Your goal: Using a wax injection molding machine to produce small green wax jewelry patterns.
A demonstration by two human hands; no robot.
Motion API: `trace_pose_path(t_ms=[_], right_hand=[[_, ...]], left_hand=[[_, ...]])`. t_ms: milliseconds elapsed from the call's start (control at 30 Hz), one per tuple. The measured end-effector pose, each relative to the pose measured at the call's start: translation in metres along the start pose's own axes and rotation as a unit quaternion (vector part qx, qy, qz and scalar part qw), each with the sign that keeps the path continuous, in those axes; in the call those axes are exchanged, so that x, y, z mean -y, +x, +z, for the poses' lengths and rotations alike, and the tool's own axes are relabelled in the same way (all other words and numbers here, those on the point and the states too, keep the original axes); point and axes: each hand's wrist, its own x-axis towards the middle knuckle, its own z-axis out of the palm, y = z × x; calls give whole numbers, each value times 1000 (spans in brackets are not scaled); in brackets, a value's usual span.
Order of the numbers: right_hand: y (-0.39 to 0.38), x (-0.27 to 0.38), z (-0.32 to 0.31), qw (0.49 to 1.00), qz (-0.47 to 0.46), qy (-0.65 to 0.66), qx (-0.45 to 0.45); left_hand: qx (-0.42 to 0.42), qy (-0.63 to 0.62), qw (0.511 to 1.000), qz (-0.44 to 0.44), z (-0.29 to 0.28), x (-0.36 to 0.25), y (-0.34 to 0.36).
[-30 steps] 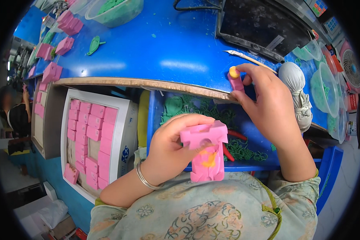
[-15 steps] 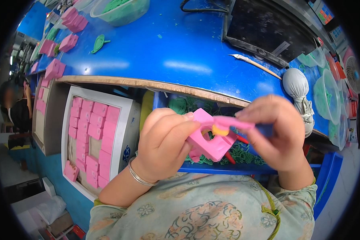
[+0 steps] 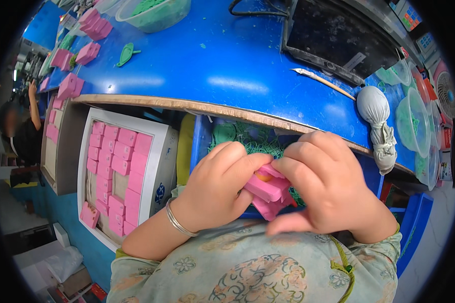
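Observation:
A pink rubber mold is tilted between my hands, with a yellow part showing in its opening. My left hand is closed on its left side, thumb below and fingers along the top. At the mold's upper right edge, the bent fingers of my right hand grip the pink rubber, partly hiding it. The right thumb sticks out below, apart from the mold. Beneath both hands is a blue drawer holding green scraps in tangled strands.
A white-framed tray of pink mold blocks stands at left. On the blue table lie a knife, a tied grey cloth bag, a monitor and tubs of green pieces. Another person is at far left.
My right hand has come left and down to the mold. The pink piece it held apart, with the yellow part, is now against the block, which has tilted.

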Motion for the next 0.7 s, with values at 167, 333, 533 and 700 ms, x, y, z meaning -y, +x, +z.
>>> trace_pose_path(t_ms=[167, 333, 533, 700], right_hand=[[-1, 0, 20, 998, 34, -23, -50], [-1, -11, 29, 981, 138, 130, -46], [0, -9, 22, 824, 323, 466, -14], [-13, -13, 27, 963, 198, 171, -68]], left_hand=[[92, -143, 981, -89, 0, -10, 6], [78, -201, 976, -42, 6, -9, 6], [104, -336, 923, -159, 11, -5, -1], [39, -504, 793, -341, 13, -18, 5]])
